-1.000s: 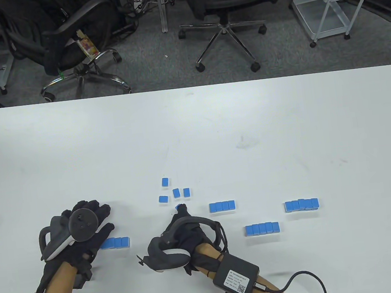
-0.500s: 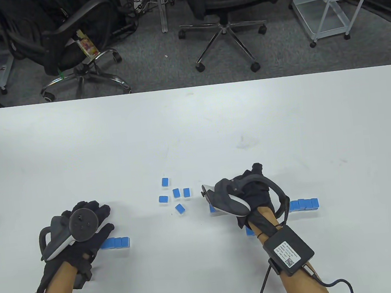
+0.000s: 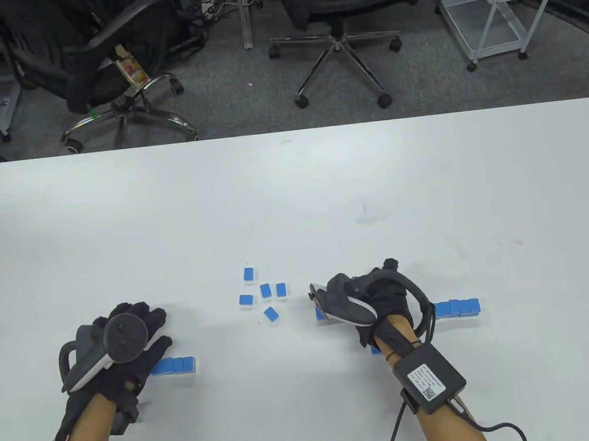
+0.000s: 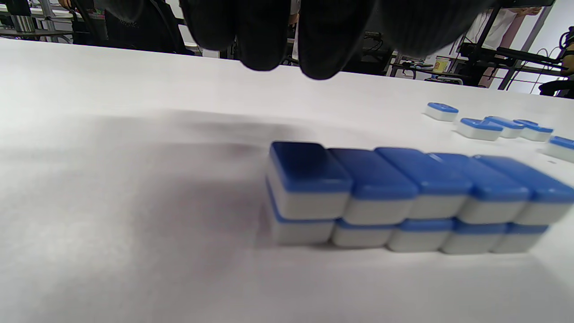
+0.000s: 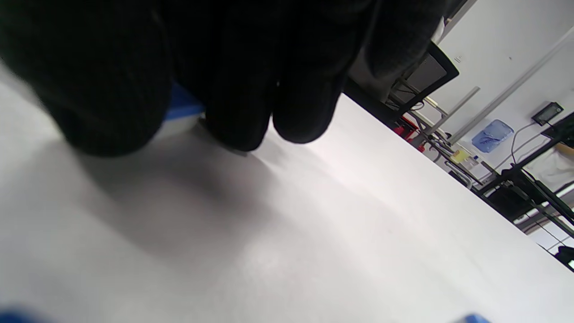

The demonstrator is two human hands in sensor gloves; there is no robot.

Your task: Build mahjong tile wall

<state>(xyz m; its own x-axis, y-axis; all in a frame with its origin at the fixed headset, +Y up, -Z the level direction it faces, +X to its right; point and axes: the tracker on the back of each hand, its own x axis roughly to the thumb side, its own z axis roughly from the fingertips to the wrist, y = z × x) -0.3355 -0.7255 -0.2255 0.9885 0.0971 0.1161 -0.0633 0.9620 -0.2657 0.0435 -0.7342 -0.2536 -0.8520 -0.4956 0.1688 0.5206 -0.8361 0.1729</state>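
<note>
The white desk [image 3: 291,194] fills the lower two thirds of the table view, with office chairs [image 3: 339,8] and a white cart [image 3: 492,1] on the grey floor along the top of the frame.

The left hand [image 3: 123,346] lies at the lower left of the table view, palm down, fingers spread loosely over the left end of a double-layer row of blue-backed tiles [image 3: 175,365]. In the left wrist view the fingertips [image 4: 264,40] hang at the top of the frame above that row [image 4: 403,197], not touching it; five tiles sit on five, blue backs up, and the hand holds nothing.

The right hand [image 3: 383,295] is at lower centre-right of the table view, covering most of a short tile row whose left end [image 3: 320,314] peeks out just left of the tracker. In the right wrist view the fingers [image 5: 237,112] curl down to the desk at the upper left of the frame, with a sliver of blue tile [image 5: 181,105] between thumb and fingers; it seems to pinch that row, though the grip itself is mostly hidden.

A further row of tiles [image 3: 458,308] lies just right of the right hand, partly hidden by the wrist strap. Part of another row [image 3: 375,349] shows below the wrist.

Five loose tiles [image 3: 265,290] lie scattered at centre, between the hands, blue backs up, apart from each other.
</note>
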